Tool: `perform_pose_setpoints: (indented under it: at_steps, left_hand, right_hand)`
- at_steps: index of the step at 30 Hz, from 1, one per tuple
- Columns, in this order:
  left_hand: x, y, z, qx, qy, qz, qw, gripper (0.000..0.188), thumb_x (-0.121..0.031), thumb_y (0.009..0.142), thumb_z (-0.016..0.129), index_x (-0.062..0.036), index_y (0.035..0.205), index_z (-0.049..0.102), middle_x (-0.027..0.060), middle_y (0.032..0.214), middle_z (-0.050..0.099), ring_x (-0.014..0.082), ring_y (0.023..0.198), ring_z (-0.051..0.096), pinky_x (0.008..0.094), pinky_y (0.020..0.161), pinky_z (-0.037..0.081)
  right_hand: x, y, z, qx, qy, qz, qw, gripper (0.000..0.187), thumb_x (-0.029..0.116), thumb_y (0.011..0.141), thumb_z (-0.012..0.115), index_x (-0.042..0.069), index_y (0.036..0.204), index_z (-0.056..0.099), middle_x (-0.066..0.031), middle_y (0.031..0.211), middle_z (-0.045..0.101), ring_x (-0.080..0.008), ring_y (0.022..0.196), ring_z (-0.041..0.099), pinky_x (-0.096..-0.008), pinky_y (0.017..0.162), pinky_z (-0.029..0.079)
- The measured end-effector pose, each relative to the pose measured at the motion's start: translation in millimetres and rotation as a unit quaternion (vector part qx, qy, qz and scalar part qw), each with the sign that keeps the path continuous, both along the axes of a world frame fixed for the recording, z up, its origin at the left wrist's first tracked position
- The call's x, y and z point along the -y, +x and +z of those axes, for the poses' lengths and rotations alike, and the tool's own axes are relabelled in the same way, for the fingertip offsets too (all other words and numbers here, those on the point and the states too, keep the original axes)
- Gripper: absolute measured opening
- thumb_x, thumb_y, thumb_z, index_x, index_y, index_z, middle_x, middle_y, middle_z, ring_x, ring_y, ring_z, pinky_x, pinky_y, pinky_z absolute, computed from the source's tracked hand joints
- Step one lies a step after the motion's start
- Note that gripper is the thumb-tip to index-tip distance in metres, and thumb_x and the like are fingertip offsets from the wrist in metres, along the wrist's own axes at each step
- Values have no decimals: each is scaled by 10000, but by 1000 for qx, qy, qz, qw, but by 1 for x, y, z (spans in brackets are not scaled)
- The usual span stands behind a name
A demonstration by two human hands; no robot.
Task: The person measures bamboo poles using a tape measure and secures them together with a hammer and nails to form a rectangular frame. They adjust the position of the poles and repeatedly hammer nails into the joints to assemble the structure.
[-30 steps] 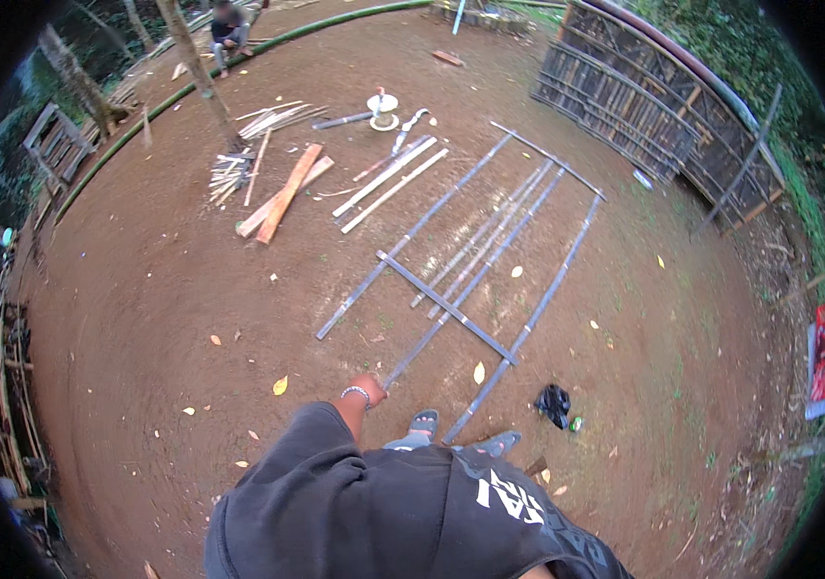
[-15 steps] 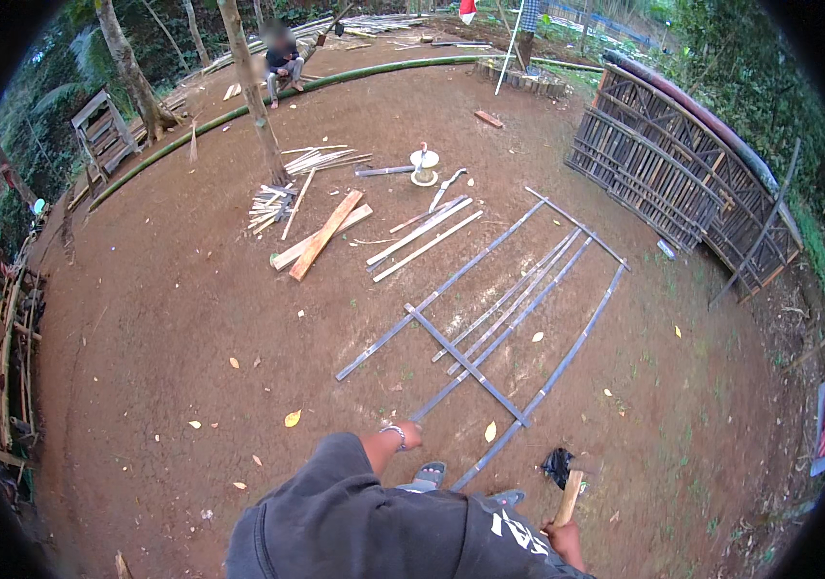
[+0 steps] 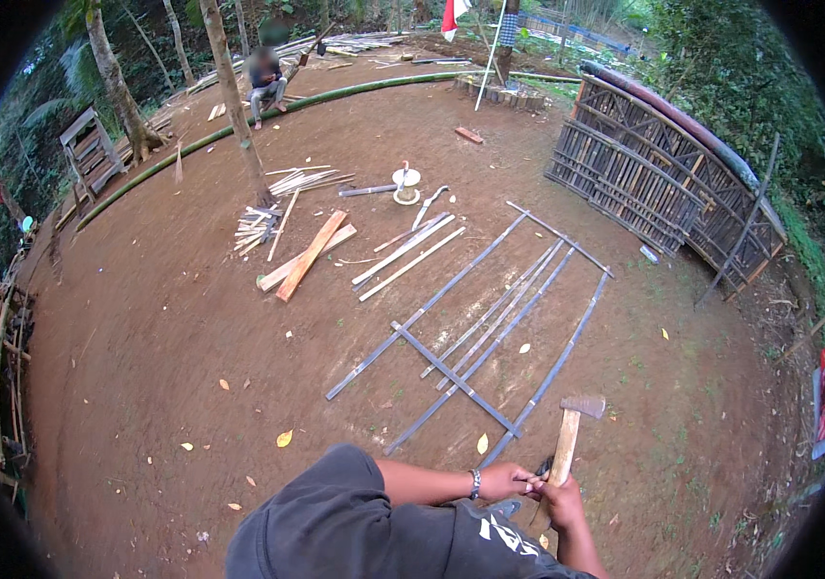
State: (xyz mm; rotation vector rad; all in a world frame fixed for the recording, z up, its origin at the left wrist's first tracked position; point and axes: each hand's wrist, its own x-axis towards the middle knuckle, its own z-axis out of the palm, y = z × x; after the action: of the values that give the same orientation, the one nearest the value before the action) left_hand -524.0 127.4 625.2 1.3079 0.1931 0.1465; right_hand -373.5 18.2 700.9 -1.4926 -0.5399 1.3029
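Observation:
My right hand (image 3: 563, 504) grips the lower part of a hatchet (image 3: 567, 439). Its pale wooden handle points up and away from me, and the dark metal head is at the top. Beside it, my left hand (image 3: 505, 480), with a bracelet at the wrist, has its fingertips pinched together at the right hand's thumb. Whatever lies between those fingers is too small to name. Beyond the hands, a frame of dark bamboo strips (image 3: 451, 372) lies on the ground, with a crosspiece over its near part. Several strips run lengthwise inside it.
Left of the frame lie loose pale strips (image 3: 412, 259) and two crossed planks (image 3: 311, 256). A curved-bladed tool (image 3: 429, 207) rests near a white round-topped object (image 3: 406, 179). Bamboo panels (image 3: 658, 174) lean at the right. A person (image 3: 265, 82) sits far back by a long green bamboo pole (image 3: 335, 95).
My left hand has moved right, from above the frame's near end to meet my right hand. The hatchet has risen and moved forward, its head farther from me. The whole view has shifted slightly.

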Motion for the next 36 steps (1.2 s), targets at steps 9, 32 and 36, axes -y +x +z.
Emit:
perform_pose_setpoints:
  at_steps: [9,32,36]
  left_hand:
    - [2,-16,39,-80,100,157,979,215,-173,915,674,-48,1081,731,108,1007,753,132,892,696,290,805,528]
    - [7,-13,40,-123,198,96,968,199,-188,893,718,-20,1000,715,107,912,746,157,828,707,302,752,550]
    - [7,-13,40,-119,196,104,968,195,-180,888,728,-7,975,708,100,889,740,144,814,699,293,741,552]
  right_hand:
    - [6,-15,9,-88,5,-48,995,191,-59,843,627,12,985,519,-141,981,676,-234,870,693,-355,755,610]
    - [38,-28,0,-196,-37,-121,973,190,-20,907,567,-9,1077,484,-152,962,657,-269,846,703,-376,795,623]
    - [39,-29,3,-200,-34,-130,970,180,-26,895,596,-13,1050,504,-165,978,668,-270,863,705,-357,793,626]
